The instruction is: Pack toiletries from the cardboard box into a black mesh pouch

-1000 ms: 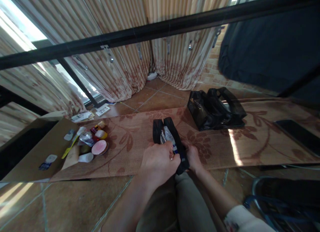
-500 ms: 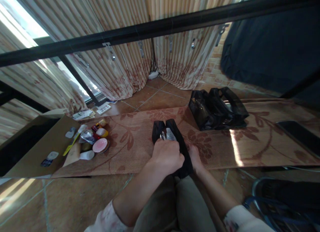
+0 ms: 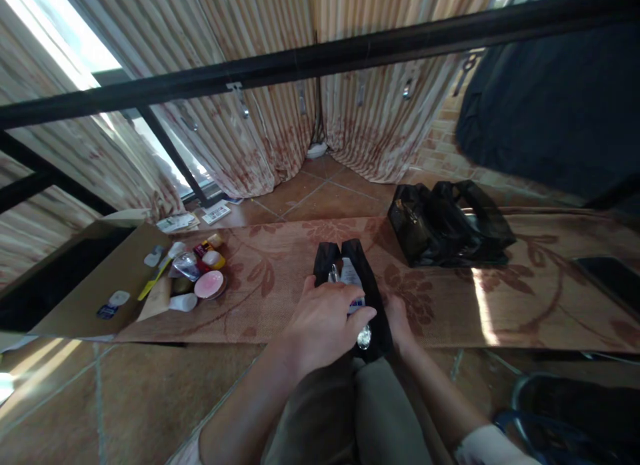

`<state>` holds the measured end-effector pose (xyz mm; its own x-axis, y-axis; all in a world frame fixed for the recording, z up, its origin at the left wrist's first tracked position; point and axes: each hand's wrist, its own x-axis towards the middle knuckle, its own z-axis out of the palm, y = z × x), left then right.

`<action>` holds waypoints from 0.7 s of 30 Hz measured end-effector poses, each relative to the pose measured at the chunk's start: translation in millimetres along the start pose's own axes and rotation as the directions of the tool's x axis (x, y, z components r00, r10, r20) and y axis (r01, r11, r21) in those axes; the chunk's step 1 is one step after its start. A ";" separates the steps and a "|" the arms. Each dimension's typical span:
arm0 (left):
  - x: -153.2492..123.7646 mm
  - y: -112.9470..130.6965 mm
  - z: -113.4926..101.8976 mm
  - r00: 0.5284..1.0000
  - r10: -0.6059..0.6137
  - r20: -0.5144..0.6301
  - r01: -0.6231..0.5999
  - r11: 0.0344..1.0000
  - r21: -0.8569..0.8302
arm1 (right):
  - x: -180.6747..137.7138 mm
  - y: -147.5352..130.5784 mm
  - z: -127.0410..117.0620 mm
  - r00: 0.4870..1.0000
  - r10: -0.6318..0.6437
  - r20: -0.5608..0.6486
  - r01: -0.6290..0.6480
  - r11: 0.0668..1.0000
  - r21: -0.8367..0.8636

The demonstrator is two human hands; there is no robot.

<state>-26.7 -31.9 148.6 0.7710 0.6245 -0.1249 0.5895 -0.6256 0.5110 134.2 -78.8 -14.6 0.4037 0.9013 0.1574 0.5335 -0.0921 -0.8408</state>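
A small black pouch [image 3: 369, 285] lies open on the patterned mat [image 3: 280, 278] in front of my knees. White and silvery items [image 3: 350, 278] show inside it. My left hand [image 3: 327, 318] rests on top of the pouch's opening, fingers curled over the contents and touching a white packet and a shiny item [image 3: 364, 335]. My right hand [image 3: 399, 321] holds the pouch's right side from behind, mostly hidden by the pouch.
A heap of small toiletries [image 3: 193, 278] lies at the mat's left end beside a flat cardboard box [image 3: 90, 291]. A larger black bag [image 3: 450, 225] stands at the back right. A black bar [image 3: 320, 58] crosses overhead; curtains [image 3: 280, 131] hang behind.
My left hand has loosened from a closed grip at the pouch's mouth to fingers spread over its contents. The camera shifted slightly left, so everything sits a little further right.
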 end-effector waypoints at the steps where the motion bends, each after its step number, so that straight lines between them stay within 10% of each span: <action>1: -1.8 -2.7 -0.5 1.000 0.005 -0.013 -0.005 1.000 -0.016 | -0.2 -0.2 0.0 1.000 -0.003 -0.006 0.003 1.000 0.008; 21: -10.1 -17.2 39.0 0.991 0.089 -0.101 -0.060 0.964 0.260 | -4.7 -3.2 -2.4 0.999 0.015 -0.031 -0.013 0.998 0.057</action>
<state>-35.3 -45.7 107.9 0.7921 0.6103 0.0074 0.5844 -0.7619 0.2792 132.4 -83.8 -11.4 0.4347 0.8861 0.1607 0.4847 -0.0798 -0.8710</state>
